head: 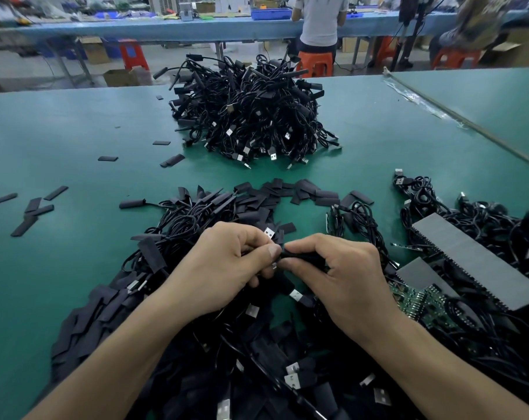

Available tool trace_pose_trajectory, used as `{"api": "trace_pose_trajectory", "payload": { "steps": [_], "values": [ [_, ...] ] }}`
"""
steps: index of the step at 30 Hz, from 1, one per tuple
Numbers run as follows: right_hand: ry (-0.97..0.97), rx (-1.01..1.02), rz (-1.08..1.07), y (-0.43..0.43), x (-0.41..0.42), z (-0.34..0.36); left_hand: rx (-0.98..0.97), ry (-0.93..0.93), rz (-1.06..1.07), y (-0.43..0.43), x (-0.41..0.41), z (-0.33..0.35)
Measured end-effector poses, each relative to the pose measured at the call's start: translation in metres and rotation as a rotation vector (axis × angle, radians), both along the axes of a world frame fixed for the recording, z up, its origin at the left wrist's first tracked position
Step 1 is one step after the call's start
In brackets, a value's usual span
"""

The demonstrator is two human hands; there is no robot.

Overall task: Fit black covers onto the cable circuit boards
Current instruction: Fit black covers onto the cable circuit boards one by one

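Spare black covers lie scattered on the green tabletop. At centre, the left hand and right hand meet, both pinching one cover above the near cables, apparently mid-fitting. A seemingly finished heap sits beyond, while bare circuit boards wait at right.

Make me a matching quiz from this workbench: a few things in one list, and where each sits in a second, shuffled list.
Things
1. tall cable heap
2. grey strips
3. scattered loose covers
4. black cover

Places
A. pinched between the left hand and right hand
B. left part of the green table
C. far middle of the table
D. right side, lying on tangled cables

Pairs: 1-C, 2-D, 3-B, 4-A
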State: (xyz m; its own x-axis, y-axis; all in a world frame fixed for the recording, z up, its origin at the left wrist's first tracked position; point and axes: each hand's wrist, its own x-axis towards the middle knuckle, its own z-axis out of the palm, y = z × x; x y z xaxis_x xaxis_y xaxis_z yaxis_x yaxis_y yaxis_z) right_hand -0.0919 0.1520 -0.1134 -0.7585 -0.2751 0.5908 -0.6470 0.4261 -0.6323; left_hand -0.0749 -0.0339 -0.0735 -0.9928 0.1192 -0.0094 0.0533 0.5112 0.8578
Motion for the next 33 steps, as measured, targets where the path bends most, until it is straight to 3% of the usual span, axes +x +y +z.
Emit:
{"api": "trace_pose_trajectory", "payload": {
  "steps": [7, 11, 26, 29, 33],
  "values": [
    [-0.117, -0.211, -0.184, 0.0, 0.001, 0.005, 0.108, 0.031, 0.062, 0.001, -0.001, -0.004],
    [-0.162, -0.344, -0.17, 0.0, 0.001, 0.005, 0.12, 0.032, 0.054, 0.0, -0.002, -0.008],
    [-0.255, -0.411, -0.105, -0.001, 0.002, 0.004, 0.173, 0.061, 0.077, 0.0, -0.002, -0.007],
    [-0.188, -0.358, -0.203, 0.001, 0.003, 0.008, 0.188, 0.155, 0.18, -0.003, -0.002, -0.002],
    [-0.166, -0.195, -0.318, 0.006, 0.004, 0.013, -0.032, 0.419, 0.45, -0.018, -0.005, 0.008]
  ]
}}
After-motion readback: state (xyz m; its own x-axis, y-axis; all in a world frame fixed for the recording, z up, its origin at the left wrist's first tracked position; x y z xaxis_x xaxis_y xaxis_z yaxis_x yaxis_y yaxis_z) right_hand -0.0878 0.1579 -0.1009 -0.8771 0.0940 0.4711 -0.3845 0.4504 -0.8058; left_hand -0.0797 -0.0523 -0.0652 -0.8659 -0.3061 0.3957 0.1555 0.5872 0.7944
